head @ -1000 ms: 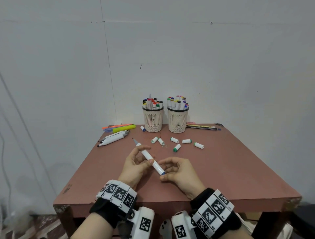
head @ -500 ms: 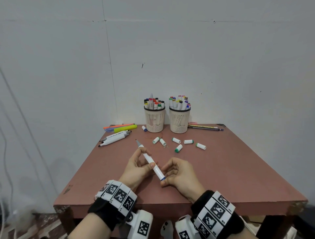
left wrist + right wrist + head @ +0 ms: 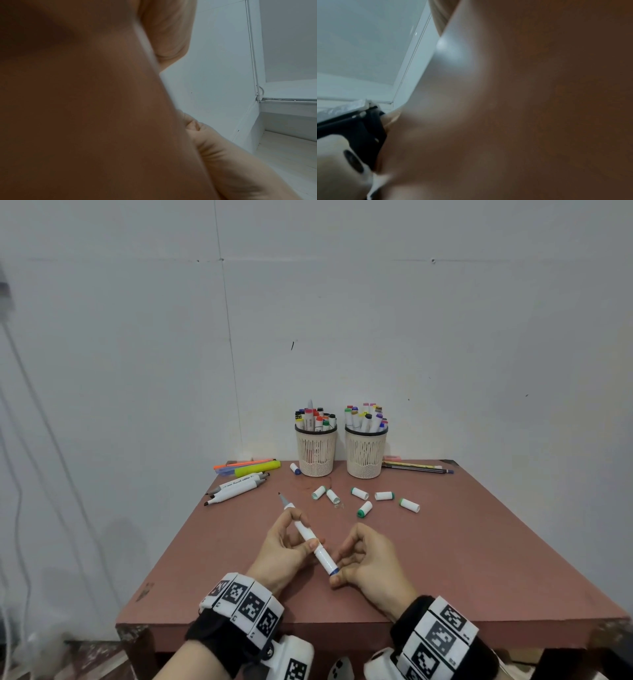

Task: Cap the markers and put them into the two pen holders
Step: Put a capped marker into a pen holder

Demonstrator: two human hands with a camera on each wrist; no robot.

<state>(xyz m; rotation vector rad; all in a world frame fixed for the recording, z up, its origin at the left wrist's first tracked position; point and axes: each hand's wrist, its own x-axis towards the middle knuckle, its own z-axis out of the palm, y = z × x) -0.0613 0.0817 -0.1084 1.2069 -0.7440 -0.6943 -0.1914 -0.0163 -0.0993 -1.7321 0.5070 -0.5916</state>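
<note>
My left hand [image 3: 294, 537] grips a white marker [image 3: 308, 534] over the near middle of the table, its bare grey tip pointing away to the far left. A blue-ended cap sits on its near end, and my right hand [image 3: 346, 565] pinches that end. Two cream pen holders [image 3: 315, 455] [image 3: 365, 457], both full of capped markers, stand at the back centre. Several loose white caps with green ends [image 3: 359, 493] lie in front of them. Uncapped white markers [image 3: 236, 488] lie at the back left. Both wrist views are filled by blurred skin.
A yellow highlighter [image 3: 257, 469] and orange pens lie by the wall at the back left, a small blue-ended cap [image 3: 295, 468] sits left of the left holder, and pencils [image 3: 416, 468] lie at the back right. The brown table [image 3: 496, 559] ends at a near edge below my wrists.
The marker and both hands have drifted slightly toward me. My right hand has closed in on the marker's near end.
</note>
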